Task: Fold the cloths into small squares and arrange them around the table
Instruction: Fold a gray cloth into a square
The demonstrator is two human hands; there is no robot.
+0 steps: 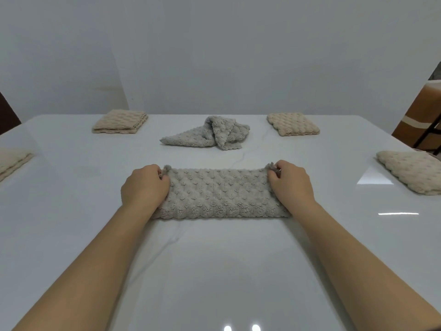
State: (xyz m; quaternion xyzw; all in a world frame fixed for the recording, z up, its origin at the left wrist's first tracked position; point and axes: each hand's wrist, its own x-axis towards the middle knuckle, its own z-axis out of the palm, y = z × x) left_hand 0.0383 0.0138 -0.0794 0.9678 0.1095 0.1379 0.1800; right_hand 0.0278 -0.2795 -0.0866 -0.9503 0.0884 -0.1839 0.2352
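At table [214, 271] centre | left grip [145, 185] pinches grey cloth [219, 194] corner | right grip [290, 182] likewise

No text, label or number can be read anywhere.

A long, bumpy grey cloth [219, 194], folded into a strip, lies flat on the shiny white table [214, 271]. The left hand [144, 187] pinches its far left corner, and the right hand [291, 182] pinches its far right corner. Behind it sits a crumpled grey cloth [210, 133] in a heap. Folded tan cloth squares lie around it: one far left [120, 122], one far right [293, 124], one at the right edge [412, 174], one at the left edge [12, 162]. A brown chair [420, 118] stands on the right.
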